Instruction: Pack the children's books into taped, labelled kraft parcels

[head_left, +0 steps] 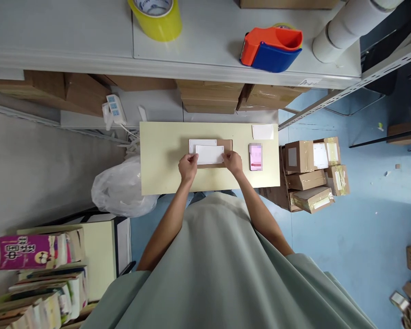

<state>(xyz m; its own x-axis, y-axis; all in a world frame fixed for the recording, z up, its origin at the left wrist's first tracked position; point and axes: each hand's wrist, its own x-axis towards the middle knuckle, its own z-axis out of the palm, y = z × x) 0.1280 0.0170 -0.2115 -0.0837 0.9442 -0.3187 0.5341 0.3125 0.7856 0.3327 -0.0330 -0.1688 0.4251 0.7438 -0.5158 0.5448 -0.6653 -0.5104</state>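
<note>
A flat brown cardboard parcel (pixel 227 145) lies in the middle of a pale yellow table (pixel 160 155). A white label (pixel 209 154) rests on top of it, partly over another white sheet (pixel 202 142). My left hand (pixel 187 167) pinches the label's left edge. My right hand (pixel 233 162) grips the label's right edge, fingers curled on the parcel. A pink phone (pixel 255 156) lies just right of my right hand.
A white paper slip (pixel 262 131) sits at the table's far right corner. Taped cardboard boxes (pixel 311 173) are stacked on the blue floor to the right, a white plastic bag (pixel 121 187) to the left. The shelf above holds yellow tape (pixel 156 18) and an orange-blue tape dispenser (pixel 270 48).
</note>
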